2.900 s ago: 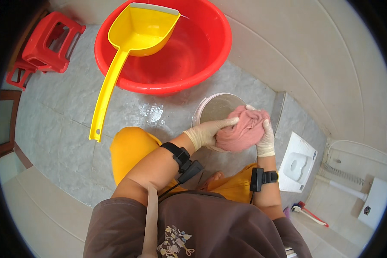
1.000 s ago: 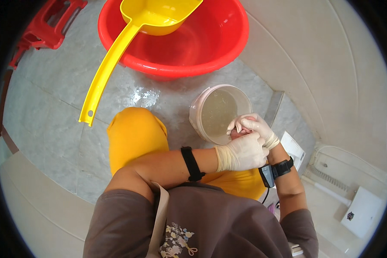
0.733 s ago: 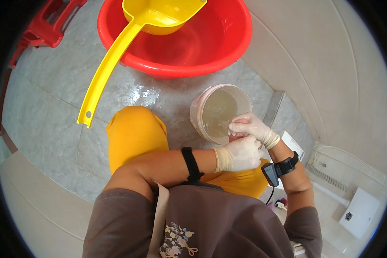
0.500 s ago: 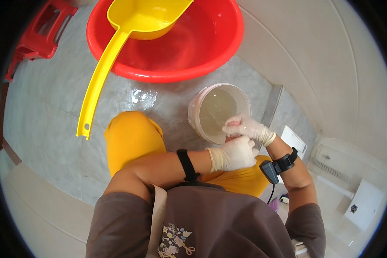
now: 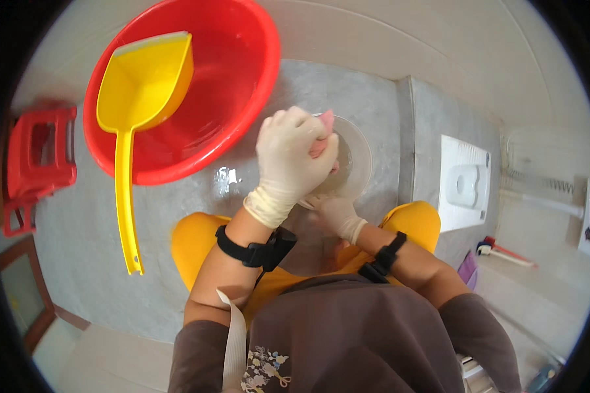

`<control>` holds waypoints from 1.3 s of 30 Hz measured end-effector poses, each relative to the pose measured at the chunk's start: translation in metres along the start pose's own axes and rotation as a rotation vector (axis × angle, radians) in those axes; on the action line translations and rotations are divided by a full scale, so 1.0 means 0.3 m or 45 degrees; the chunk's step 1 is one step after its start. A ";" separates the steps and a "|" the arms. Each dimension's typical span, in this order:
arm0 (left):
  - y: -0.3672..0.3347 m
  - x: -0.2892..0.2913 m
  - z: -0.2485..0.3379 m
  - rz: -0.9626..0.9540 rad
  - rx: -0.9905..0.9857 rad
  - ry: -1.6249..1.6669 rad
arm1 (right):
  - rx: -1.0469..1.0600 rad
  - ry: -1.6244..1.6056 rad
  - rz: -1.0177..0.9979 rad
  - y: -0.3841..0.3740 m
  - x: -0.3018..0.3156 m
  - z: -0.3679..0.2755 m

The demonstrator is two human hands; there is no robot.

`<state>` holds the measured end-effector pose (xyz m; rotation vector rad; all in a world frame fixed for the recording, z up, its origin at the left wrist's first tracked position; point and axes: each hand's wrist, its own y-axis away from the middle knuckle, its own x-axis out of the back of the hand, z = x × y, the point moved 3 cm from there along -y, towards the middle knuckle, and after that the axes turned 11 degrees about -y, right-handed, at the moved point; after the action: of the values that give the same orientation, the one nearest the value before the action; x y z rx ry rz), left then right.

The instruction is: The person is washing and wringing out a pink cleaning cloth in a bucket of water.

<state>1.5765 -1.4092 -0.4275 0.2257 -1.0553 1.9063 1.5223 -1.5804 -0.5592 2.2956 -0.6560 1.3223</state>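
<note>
Cloth (image 5: 320, 147) is now being held by left hand (image 5: 288, 154) alone, two-handed squeezing seemingly being paused (right hand (image 5: 336, 215) being too blurred to tell).

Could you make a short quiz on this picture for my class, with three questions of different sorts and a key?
1. Which hand holds the pink cloth?
2. True or false: the yellow scoop sticks out past the rim of the red basin.
3. Fill in: in the picture, the bucket stands to the ____ of the red basin.

Key:
1. The left hand.
2. True.
3. Right.
</note>
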 end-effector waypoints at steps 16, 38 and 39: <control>0.024 0.016 0.032 0.091 0.311 0.115 | -0.588 -0.237 0.045 0.096 0.325 0.309; 0.155 -0.245 -0.043 -0.310 0.593 0.316 | -0.731 -2.015 1.900 0.938 0.781 0.955; 0.161 -0.251 -0.049 -0.310 0.601 0.307 | -0.718 -2.037 1.989 0.970 0.791 0.982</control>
<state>1.5847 -1.4560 -0.5045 0.3622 -0.3886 1.8768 1.6590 -2.0258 -0.4554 1.5734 -2.9858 -0.9066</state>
